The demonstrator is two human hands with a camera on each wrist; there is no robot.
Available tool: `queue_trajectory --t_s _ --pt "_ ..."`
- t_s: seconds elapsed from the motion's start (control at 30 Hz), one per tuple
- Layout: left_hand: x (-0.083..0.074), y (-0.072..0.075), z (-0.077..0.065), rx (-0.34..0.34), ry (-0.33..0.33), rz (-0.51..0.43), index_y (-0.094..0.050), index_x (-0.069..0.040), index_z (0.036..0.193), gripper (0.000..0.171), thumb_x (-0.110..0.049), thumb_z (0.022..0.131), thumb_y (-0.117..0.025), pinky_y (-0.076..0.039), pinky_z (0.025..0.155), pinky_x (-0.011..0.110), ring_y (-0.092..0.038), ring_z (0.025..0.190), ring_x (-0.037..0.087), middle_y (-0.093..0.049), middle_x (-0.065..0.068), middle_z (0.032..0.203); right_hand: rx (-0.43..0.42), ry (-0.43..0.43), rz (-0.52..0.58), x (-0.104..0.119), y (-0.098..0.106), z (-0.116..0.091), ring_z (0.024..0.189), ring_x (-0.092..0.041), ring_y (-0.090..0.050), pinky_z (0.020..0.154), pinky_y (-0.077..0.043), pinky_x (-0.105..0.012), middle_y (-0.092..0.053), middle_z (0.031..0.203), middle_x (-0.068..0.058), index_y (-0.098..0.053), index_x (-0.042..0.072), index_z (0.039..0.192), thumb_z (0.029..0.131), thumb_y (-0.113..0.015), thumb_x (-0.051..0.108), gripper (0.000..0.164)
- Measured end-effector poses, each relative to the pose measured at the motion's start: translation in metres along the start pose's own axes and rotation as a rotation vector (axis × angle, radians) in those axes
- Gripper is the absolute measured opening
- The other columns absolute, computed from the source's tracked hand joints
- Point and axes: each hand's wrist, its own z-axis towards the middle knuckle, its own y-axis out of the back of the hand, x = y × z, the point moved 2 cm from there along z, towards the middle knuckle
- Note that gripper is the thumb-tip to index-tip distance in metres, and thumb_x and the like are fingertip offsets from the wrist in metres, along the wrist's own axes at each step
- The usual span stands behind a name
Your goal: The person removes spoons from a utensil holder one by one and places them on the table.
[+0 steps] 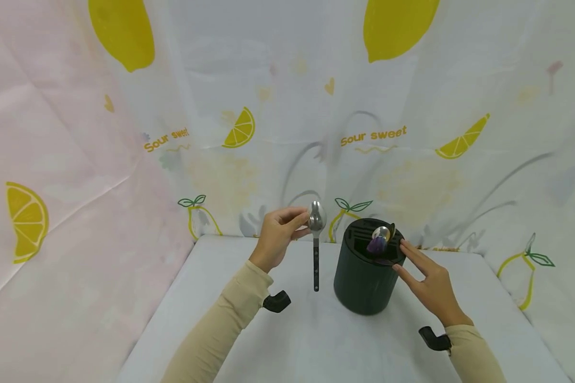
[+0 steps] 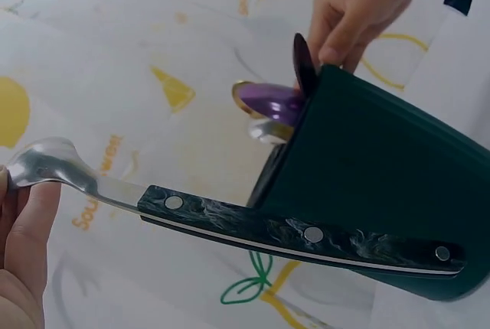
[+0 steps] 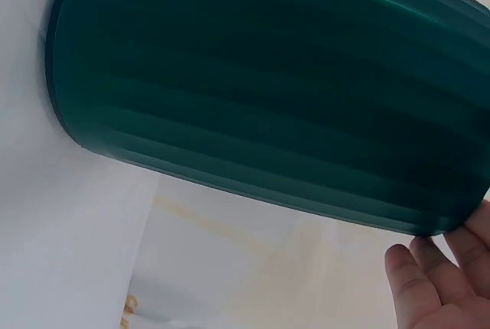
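Note:
My left hand pinches a metal spoon by its bowl. Its black marbled handle, set with silver rivets, hangs straight down, left of a dark green utensil holder. Up at the holder's right rim, my right hand rests its fingertips, fingers mostly straight and the thumb lower on the near side. Several utensils poke out of the slotted black top: a purple spoon, a silver one, a gold-edged one behind and a dark one beside the right fingers. Their handles are hidden inside.
The holder stands on a white table, towards its right back. A lemon-printed cloth hangs close behind the table, and a pinkish side of it runs along the left.

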Motion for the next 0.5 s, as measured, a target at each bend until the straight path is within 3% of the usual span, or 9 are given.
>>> queue_trajectory --t_s 0.5 --pt "0.054 0.041 -0.011 -0.111 0.188 -0.022 -0.061 0.015 0.115 0.027 -0.002 0.094 -0.064 -0.055 0.089 0.038 -0.067 0.096 0.024 -0.062 0.019 0.109 -0.002 -0.026 0.037 0.001 -0.002 -0.001 0.129 -0.001 -0.044 0.097 -0.035 -0.004 -0.054 0.14 -0.01 -0.058 0.005 0.135 0.079 -0.081 0.004 0.061"
